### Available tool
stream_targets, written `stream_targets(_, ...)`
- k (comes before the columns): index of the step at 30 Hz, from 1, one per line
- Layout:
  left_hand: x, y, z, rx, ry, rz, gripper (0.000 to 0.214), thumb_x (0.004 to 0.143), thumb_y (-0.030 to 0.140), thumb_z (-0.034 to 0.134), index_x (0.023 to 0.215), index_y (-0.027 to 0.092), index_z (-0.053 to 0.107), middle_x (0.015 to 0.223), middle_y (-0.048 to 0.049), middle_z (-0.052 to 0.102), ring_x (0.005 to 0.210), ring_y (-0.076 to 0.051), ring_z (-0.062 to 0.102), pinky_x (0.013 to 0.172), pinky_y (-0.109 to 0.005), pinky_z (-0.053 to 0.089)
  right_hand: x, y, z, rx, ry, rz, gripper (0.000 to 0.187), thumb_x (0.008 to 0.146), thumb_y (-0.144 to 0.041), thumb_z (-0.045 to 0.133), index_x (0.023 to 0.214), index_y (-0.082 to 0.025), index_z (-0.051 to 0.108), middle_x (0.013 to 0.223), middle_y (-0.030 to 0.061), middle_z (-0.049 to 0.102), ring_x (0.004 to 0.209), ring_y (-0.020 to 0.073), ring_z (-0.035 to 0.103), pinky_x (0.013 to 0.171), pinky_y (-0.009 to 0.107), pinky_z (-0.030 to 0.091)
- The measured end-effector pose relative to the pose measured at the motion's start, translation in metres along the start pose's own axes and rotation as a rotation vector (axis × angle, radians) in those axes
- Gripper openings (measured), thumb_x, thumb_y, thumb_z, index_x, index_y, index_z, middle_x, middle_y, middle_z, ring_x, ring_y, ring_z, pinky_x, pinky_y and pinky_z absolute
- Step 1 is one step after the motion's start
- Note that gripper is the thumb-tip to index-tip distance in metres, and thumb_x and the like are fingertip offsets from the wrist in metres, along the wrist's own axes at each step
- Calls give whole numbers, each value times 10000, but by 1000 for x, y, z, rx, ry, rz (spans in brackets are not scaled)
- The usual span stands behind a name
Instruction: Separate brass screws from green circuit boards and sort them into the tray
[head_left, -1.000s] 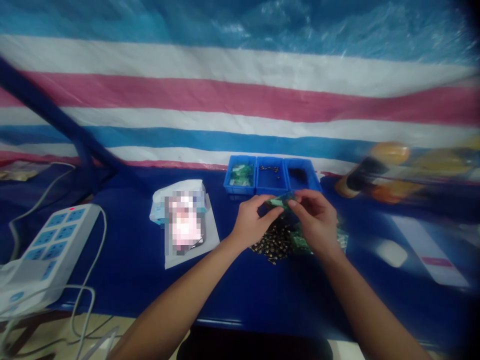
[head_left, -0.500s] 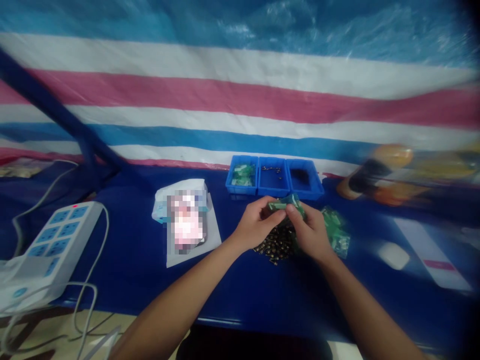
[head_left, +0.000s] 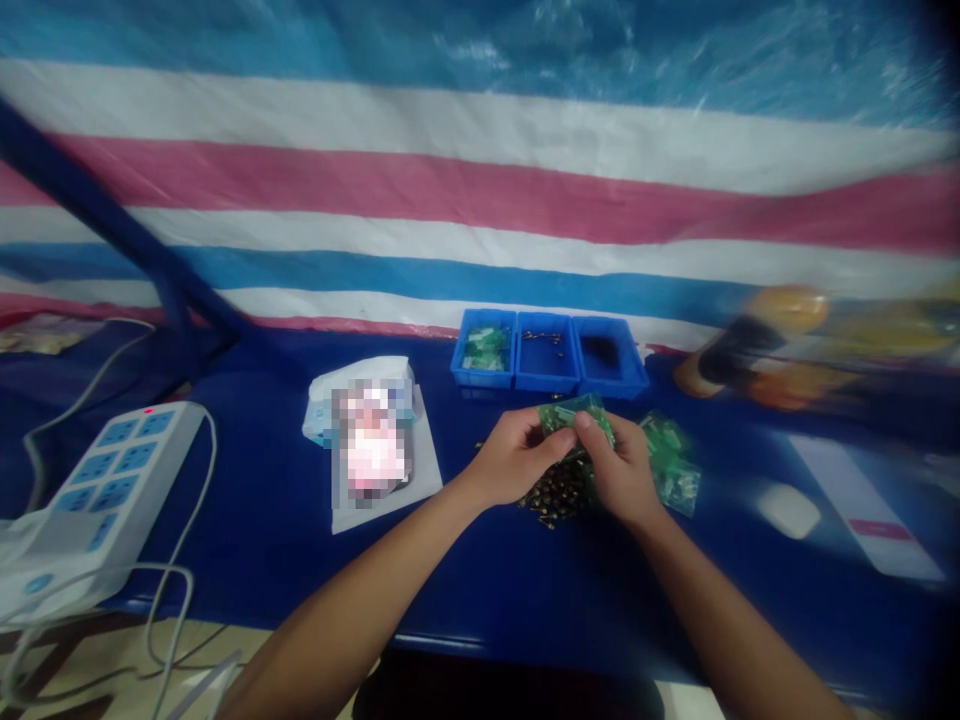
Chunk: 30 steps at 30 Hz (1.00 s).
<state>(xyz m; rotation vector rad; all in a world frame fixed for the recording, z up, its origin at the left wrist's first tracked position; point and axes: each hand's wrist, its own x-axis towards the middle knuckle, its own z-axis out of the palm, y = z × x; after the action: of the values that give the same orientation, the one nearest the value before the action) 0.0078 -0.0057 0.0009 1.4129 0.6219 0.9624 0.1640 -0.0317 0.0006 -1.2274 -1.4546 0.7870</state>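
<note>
Between my left hand and my right hand is a small green plastic bag, pinched by both with the thumbs on top. What is inside the bag is too small to make out. Just below my hands lies a pile of small brass-coloured metal pieces, partly hidden by the fingers. More green plastic bags rest on the table right beside my right hand.
Three joined blue bins stand behind my hands: the left bin holds green bags, the middle bin a few metal pieces, the right bin something dark. A white power strip lies left, a white rounded object right.
Both hands have come slightly down toward me with the green bag, which now lies flatter and shows more of its surface. The things on the table look the same.
</note>
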Motion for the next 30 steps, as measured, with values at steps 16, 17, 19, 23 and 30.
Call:
stream_targets(16, 1, 0, -3, 6, 51, 23, 322, 889, 408, 640, 1066, 147, 706, 957, -75, 714, 943, -225, 646, 849, -331, 492, -3, 2, 4, 62, -18, 54, 422, 970, -499, 453, 689, -191, 517, 605, -35, 447, 564, 113, 394, 519, 239, 330)
stream_targets(17, 1, 0, -3, -7, 39, 27, 320, 884, 403, 647, 1075, 152, 700, 947, -73, 709, 945, -227, 645, 856, -337, 492, -3, 2, 4, 64, -7, 64, 423, 971, -503, 450, 693, -191, 516, 609, -36, 447, 564, 113, 395, 522, 241, 333)
stream_targets(19, 0, -1, -4, -19, 7, 37, 338, 868, 389, 671, 1118, 162, 680, 945, -69, 696, 940, -228, 642, 858, -345, 491, -3, 2, 4, 63, 7, 71, 426, 974, -506, 443, 694, -192, 510, 613, -36, 445, 564, 112, 395, 522, 242, 333)
stream_targets(23, -2, -2, -6, 51, -13, 64, 402, 844, 379, 697, 1181, 163, 648, 985, -75, 683, 918, -228, 629, 839, -346, 488, -3, 1, 5, 24, 3, 29, 438, 987, -487, 427, 667, -192, 476, 600, -39, 428, 562, 108, 383, 517, 239, 316)
stream_targets(30, -2, 2, -2, 112, 106, 68, 437, 994, 478, 406, 961, 142, 682, 908, -64, 673, 878, -214, 606, 833, -335, 458, -5, 4, 8, 66, -4, 82, 471, 985, -523, 398, 659, -193, 478, 607, -24, 460, 566, 121, 421, 516, 249, 348)
